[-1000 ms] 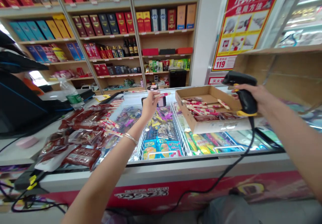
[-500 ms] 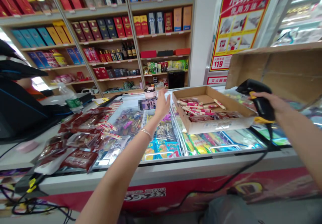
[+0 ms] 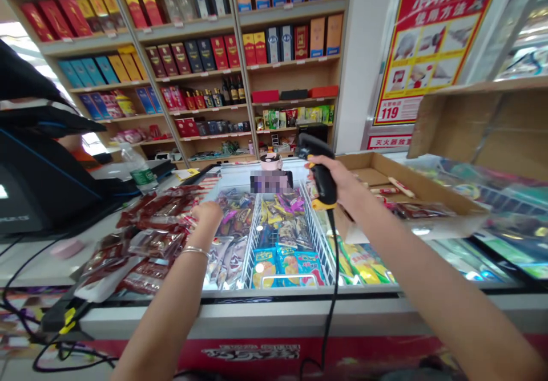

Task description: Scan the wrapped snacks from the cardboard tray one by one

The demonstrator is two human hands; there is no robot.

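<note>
In my right hand [image 3: 331,178] is a black and yellow barcode scanner [image 3: 325,184], held up over the freezer with its cord hanging down. My left hand [image 3: 208,215] is at the right edge of a pile of brown snack packets [image 3: 156,243], close to some red and white wrapped sticks. Its fingers are mostly hidden behind the back of the hand, so I cannot make out whether they grip anything. A shallow cardboard box [image 3: 460,218] with wrapped sticks and brown packets rests on the freezer to the right, partly covered by my right forearm.
Baskets of ice creams [image 3: 286,261] lie under the freezer's glass top. A pink and black round item [image 3: 270,161] stands at the back. A plastic bottle [image 3: 139,170] and a dark checkout machine [image 3: 38,170] are at the left. Shelves of boxed goods [image 3: 201,56] line the wall.
My left hand has moved left and nearer, from the middle of the freezer to the brown packets. My right hand has brought the scanner leftward, from beyond the box to its left end.
</note>
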